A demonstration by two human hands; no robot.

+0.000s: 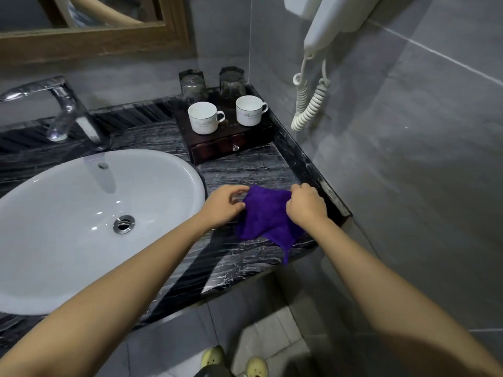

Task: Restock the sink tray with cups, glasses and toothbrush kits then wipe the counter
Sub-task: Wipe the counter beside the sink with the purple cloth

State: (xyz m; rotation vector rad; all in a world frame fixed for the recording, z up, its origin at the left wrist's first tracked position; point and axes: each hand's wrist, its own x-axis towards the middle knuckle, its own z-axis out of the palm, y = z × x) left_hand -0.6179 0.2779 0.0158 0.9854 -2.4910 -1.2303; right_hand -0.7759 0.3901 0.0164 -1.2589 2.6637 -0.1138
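Purple cloth (265,216) pinched between left fingers (237,190) and right fingers (301,189).

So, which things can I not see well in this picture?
Head view:
- Inside of the drawer: its shut front hides what it holds.
- Print on the cups: too small to read.
- Counter under the cloth: covered by it.
- Hair dryer: cut off by the top edge.
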